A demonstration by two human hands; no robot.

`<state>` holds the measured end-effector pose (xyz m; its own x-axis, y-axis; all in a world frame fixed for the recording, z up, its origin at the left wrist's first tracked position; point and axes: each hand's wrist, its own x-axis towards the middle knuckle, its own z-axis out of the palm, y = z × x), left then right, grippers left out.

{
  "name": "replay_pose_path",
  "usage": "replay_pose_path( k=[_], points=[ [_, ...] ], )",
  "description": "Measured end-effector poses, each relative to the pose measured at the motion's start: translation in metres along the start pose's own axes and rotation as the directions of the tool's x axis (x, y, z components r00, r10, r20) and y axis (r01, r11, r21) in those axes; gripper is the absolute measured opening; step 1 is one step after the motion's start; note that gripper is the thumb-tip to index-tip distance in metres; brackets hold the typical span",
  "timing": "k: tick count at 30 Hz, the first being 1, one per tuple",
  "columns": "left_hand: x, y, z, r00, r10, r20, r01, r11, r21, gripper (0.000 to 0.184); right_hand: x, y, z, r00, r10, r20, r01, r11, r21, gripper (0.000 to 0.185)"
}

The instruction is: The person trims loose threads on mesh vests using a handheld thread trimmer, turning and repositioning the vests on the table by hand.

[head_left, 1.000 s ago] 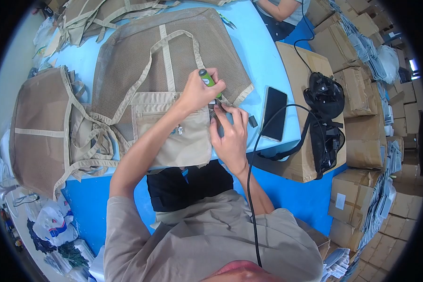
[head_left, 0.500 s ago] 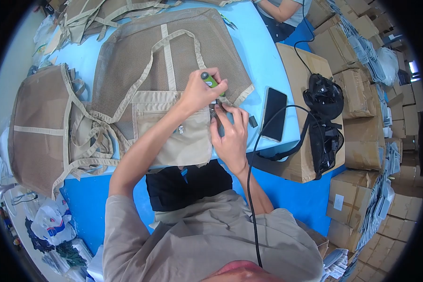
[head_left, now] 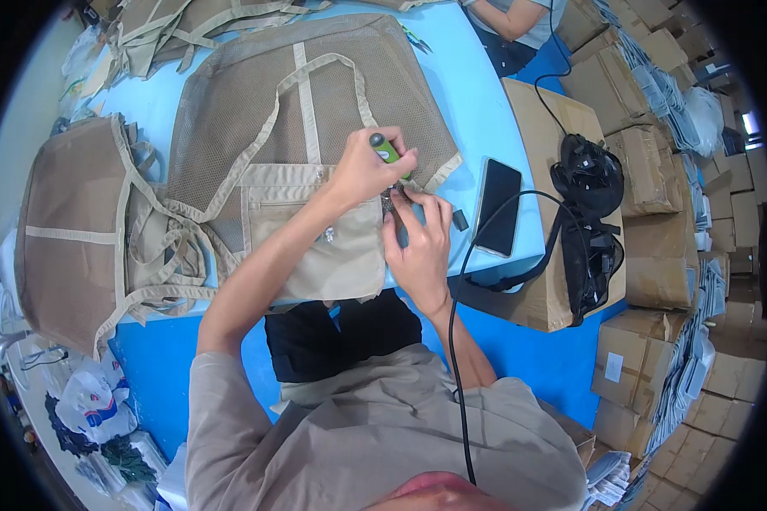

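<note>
My left hand (head_left: 365,170) is closed around a green marker-like pen (head_left: 383,148) with a dark grey end, held tilted with its tip down by the right edge of a beige pocket panel (head_left: 315,247). Just below that tip, the thumb and fingers of my right hand (head_left: 422,243) close on a small dark patterned piece (head_left: 387,201) at the panel's edge. My fingers partly hide it. The panel belongs to a brown mesh bag-like piece (head_left: 230,111) with beige straps, lying flat. A shiny clear bit (head_left: 329,233) sits on the pocket.
On the light-blue table (head_left: 464,94), a small dark cap (head_left: 459,221) and a phone (head_left: 496,207) lie right of my hands. Another mesh piece (head_left: 72,204) is at left, snips (head_left: 416,39) at the back. A black cable (head_left: 454,341) crosses near my right forearm. A co-worker's arm (head_left: 511,19) shows beyond.
My left hand and the green pen have shifted very slightly to the right. The fabric has shifted slightly too; my right hand stays nearly in place.
</note>
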<state>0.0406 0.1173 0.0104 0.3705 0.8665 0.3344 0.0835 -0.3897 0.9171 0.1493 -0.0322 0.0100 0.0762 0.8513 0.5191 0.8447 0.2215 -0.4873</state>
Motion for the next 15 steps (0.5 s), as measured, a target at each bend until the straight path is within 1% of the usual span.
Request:
replay_pose_path(
  k=[2, 3, 5, 8, 12, 15],
  points=[
    [0.0002, 0.0015, 0.0012, 0.999, -0.046, -0.028, 0.046, 0.999, -0.022, 0.03, -0.0009, 0.0006, 0.0, 1.0, -0.008, 0.0, 0.008, 1.0, -0.002, 0.037],
    [0.0005, -0.0001, 0.0007, 0.999, -0.045, -0.029, 0.045, 0.999, -0.023, 0.03, -0.0014, 0.0018, 0.0007, 1.0, -0.018, 0.003, 0.018, 1.0, -0.001, 0.037],
    [0.0023, -0.0037, -0.0017, 1.0, -0.023, -0.016, 0.024, 0.998, 0.06, 0.031, -0.0015, 0.0025, 0.0015, 1.0, -0.025, 0.001, 0.025, 1.0, -0.005, 0.037],
    [0.0002, 0.0013, 0.0011, 0.999, -0.04, -0.031, 0.041, 0.999, 0.027, 0.03, -0.0009, 0.0019, 0.0001, 1.0, -0.024, 0.001, 0.024, 1.0, -0.001, 0.037],
    [0.0009, -0.0003, -0.0005, 0.999, -0.026, -0.019, 0.027, 0.999, 0.036, 0.029, -0.001, 0.0012, -0.0007, 1.0, -0.028, -0.002, 0.028, 1.0, -0.011, 0.037],
    [0.0009, -0.0006, -0.0008, 0.998, -0.052, -0.023, 0.054, 0.993, 0.103, 0.029, 0.0006, -0.0003, -0.0009, 1.0, -0.029, -0.002, 0.029, 1.0, 0.003, 0.037]
  ],
)
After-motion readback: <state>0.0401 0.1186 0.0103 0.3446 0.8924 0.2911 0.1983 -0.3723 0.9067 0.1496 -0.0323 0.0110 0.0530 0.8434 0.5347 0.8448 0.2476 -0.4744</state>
